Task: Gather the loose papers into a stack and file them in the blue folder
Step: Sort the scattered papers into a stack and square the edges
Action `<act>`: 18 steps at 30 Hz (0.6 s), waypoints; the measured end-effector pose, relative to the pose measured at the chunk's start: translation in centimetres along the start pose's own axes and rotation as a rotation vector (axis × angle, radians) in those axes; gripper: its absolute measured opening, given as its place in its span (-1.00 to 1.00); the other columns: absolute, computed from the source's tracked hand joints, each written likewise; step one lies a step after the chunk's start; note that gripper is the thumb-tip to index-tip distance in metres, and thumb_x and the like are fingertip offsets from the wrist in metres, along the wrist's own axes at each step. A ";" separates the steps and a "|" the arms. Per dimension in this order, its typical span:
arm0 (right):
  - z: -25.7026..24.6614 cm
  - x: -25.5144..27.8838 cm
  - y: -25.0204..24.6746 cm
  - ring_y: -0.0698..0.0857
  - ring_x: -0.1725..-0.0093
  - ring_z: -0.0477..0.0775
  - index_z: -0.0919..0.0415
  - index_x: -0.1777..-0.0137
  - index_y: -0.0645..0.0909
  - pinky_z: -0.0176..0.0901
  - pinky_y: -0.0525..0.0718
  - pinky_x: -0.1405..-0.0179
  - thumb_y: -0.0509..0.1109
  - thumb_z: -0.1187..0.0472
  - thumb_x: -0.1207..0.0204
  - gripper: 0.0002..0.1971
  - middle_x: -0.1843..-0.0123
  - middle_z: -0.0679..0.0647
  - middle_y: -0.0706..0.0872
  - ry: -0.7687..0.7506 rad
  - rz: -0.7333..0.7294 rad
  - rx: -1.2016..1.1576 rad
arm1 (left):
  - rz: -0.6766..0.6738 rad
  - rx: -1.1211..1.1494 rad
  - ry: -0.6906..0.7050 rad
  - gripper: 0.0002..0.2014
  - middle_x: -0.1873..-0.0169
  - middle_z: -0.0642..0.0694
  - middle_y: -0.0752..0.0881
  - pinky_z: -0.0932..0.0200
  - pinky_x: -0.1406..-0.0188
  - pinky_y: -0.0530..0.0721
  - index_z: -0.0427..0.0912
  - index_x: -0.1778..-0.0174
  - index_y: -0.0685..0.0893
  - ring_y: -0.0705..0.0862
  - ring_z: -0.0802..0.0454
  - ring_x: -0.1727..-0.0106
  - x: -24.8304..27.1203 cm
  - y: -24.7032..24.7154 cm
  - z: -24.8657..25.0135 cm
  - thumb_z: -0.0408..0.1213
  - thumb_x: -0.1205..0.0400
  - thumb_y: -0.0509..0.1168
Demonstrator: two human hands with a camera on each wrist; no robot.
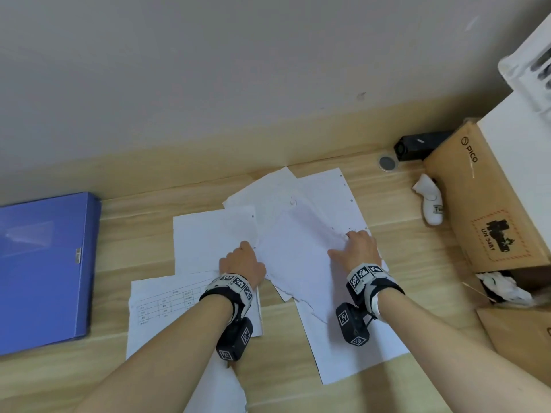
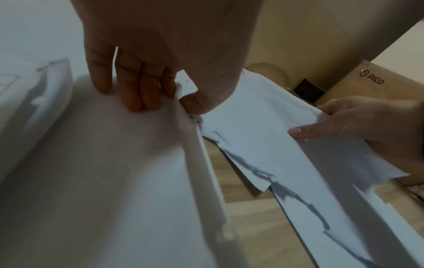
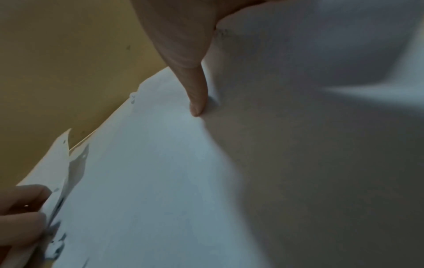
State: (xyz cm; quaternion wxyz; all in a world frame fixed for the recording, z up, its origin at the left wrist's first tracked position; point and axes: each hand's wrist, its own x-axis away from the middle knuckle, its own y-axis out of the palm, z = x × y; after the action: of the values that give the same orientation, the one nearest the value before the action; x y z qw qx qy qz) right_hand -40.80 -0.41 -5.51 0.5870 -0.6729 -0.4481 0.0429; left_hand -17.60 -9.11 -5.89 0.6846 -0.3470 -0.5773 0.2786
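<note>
A closed blue folder (image 1: 44, 263) lies flat at the left of the wooden desk (image 1: 134, 204). Several white loose papers (image 1: 298, 239) are spread overlapping in the middle, and one sheet with a printed table (image 1: 167, 302) lies nearest the folder. My left hand (image 1: 247, 248) pinches the right edge of a blank sheet (image 2: 103, 145), fingers (image 2: 135, 98) on top and thumb under the edge. My right hand (image 1: 348, 236) grips the right side of the middle sheets (image 2: 263, 127); its thumb (image 3: 196, 107) presses on top while the fingers are hidden beneath the paper.
A cardboard PICO box (image 1: 483, 198) stands at the right, with a white controller (image 1: 432, 204) and a black device (image 1: 414, 147) beside it. More cardboard (image 1: 521, 338) lies at the lower right. The wall runs along the desk's far edge.
</note>
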 end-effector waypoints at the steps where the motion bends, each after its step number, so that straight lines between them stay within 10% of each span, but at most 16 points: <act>1: 0.1 0.3 0.1 0.63 -0.14 0.28 0.23 -0.12 0.61 -0.03 0.60 0.12 0.49 0.06 -0.40 -0.65 -0.09 0.18 0.66 0.004 0.011 -0.068 | -0.002 0.030 0.004 -0.64 -0.11 -0.16 0.66 0.01 -0.07 0.54 -0.21 -0.25 0.40 0.66 -0.18 -0.11 0.2 -0.2 -0.1 -0.20 -0.56 0.20; 10: 1.8 5.3 -1.6 0.69 0.29 0.17 0.12 0.20 0.63 -0.13 0.59 0.36 0.48 0.21 -0.37 -0.93 0.27 0.04 0.74 0.005 0.172 -0.505 | 0.216 0.525 0.114 -0.60 0.25 -0.11 0.55 0.07 0.41 0.49 -0.17 -0.27 0.33 0.61 -0.18 0.23 5.3 -2.5 1.1 -0.48 -0.52 0.16; 18: -0.3 11.3 -2.7 0.40 0.44 0.06 0.32 0.32 0.42 -0.11 0.37 0.43 0.44 0.23 -0.34 -0.76 0.44 0.06 0.45 -0.088 0.274 -0.674 | 0.441 1.259 0.129 -0.77 0.18 0.00 0.62 0.19 0.28 0.55 -0.22 -0.05 0.51 0.61 0.00 0.18 10.2 -6.4 -2.1 -0.53 -0.52 0.16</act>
State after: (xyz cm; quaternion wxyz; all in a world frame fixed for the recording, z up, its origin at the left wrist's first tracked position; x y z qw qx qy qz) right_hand -35.40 6.49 2.15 0.3016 -0.8797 -0.3677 -0.0002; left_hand -13.81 -5.29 5.12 0.7167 -0.0072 -0.1780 0.6742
